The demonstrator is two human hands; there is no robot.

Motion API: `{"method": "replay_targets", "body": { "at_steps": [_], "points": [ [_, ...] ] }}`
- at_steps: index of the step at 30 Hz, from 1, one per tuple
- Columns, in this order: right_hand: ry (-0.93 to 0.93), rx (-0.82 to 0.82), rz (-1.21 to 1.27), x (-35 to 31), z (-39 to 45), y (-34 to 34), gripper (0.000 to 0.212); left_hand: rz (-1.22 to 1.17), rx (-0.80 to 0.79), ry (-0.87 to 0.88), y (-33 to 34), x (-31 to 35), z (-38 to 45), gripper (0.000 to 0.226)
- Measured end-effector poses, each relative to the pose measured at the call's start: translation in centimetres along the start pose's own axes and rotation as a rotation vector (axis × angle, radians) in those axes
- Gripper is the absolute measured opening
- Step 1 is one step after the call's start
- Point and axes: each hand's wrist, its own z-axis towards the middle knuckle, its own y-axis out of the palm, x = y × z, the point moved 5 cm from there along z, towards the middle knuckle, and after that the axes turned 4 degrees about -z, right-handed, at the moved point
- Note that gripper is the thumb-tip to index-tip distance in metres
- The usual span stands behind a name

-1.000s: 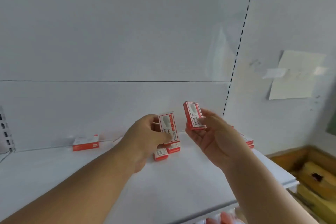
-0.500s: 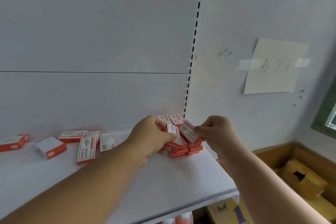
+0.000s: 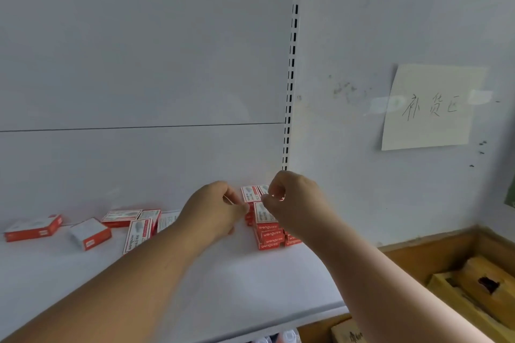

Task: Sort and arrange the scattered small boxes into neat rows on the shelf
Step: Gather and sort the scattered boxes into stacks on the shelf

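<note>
Small red-and-white boxes lie on the white shelf [image 3: 250, 287]. A neat stack of them [image 3: 269, 235] stands at the shelf's right end, against the back panel. My left hand [image 3: 214, 211] reaches the stack from the left, its curled fingertips on the left edge of the top box [image 3: 262, 213]. My right hand [image 3: 295, 198] hovers over the stack's right side with fingers curled in a pinch at that box's far edge; red shows through the gap in its fingers. The right part of the stack is hidden under it. Several loose boxes [image 3: 89, 232] lie scattered to the left.
A slotted upright [image 3: 291, 78] marks the shelf's right end. A handwritten paper note [image 3: 429, 107] is stuck on the wall. Wooden crates [image 3: 473, 287] sit low at the right, and a cardboard carton [image 3: 348, 331] stands below the shelf edge.
Both hands carried a box each from mid-air to the stack at the right end and lowered onto it. The view shifted right.
</note>
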Motion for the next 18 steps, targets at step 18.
{"method": "replay_targets", "body": {
  "at_steps": [18],
  "points": [
    [-0.250,-0.392,-0.079,-22.7,3.0,15.9,0.021,0.449,0.205,-0.042,-22.0,-14.8,-1.5,0.012]
  ]
}}
